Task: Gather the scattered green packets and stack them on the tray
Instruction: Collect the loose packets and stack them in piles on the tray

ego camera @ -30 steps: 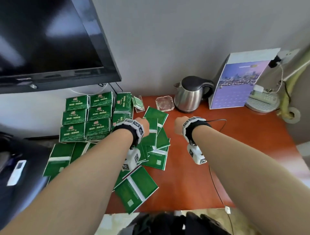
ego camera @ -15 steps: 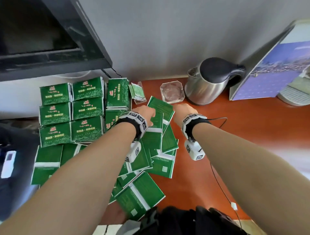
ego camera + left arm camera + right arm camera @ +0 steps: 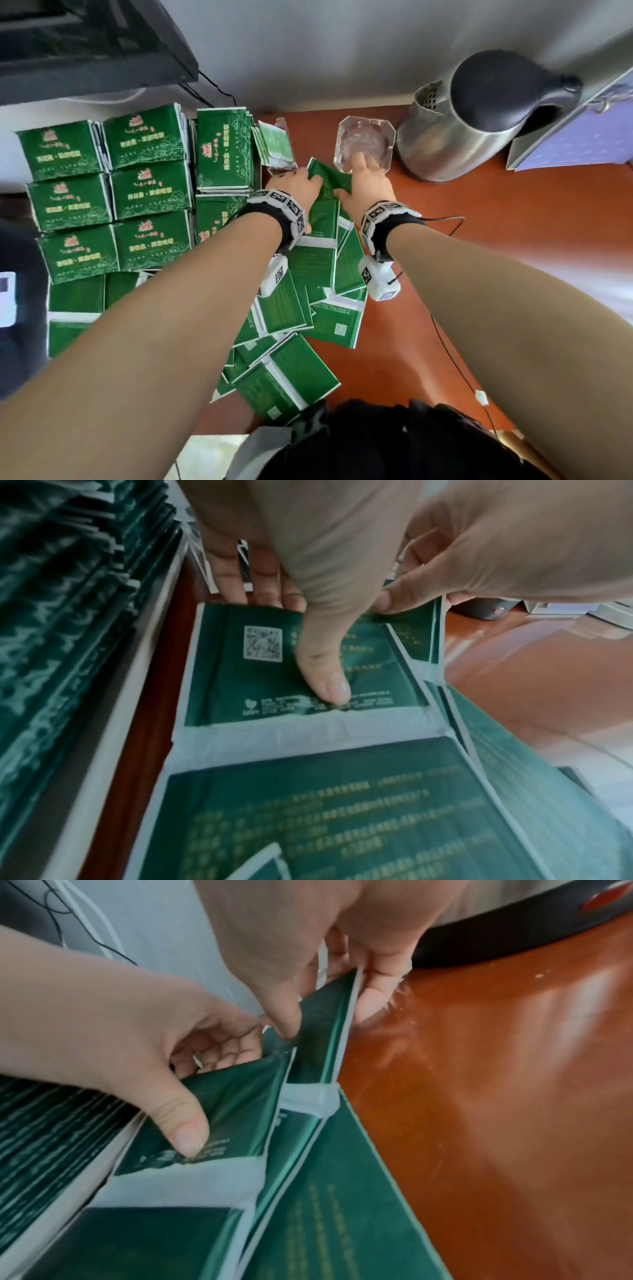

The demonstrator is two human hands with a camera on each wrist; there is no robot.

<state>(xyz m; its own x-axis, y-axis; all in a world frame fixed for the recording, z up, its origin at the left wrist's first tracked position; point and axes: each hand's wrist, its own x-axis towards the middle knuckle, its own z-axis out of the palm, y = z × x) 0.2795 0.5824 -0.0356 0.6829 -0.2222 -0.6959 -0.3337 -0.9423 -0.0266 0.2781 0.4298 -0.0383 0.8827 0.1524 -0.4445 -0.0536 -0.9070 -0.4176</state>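
Pinching the far end of a flat green foil packet (image 3: 301,669) on the reddish wooden worktop (image 3: 479,274), the left hand (image 3: 296,186) clamps thumb above, fingers (image 3: 232,588) beneath; its long axis runs toward the person, while the right hand (image 3: 368,186) grips a neighbouring packet's edge.

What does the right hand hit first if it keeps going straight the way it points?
Probably the glass ashtray. The right hand points toward the wall and its fingertips already overlap the ashtray's near rim in the head view; actual contact is unclear. The kettle sits off to the right.
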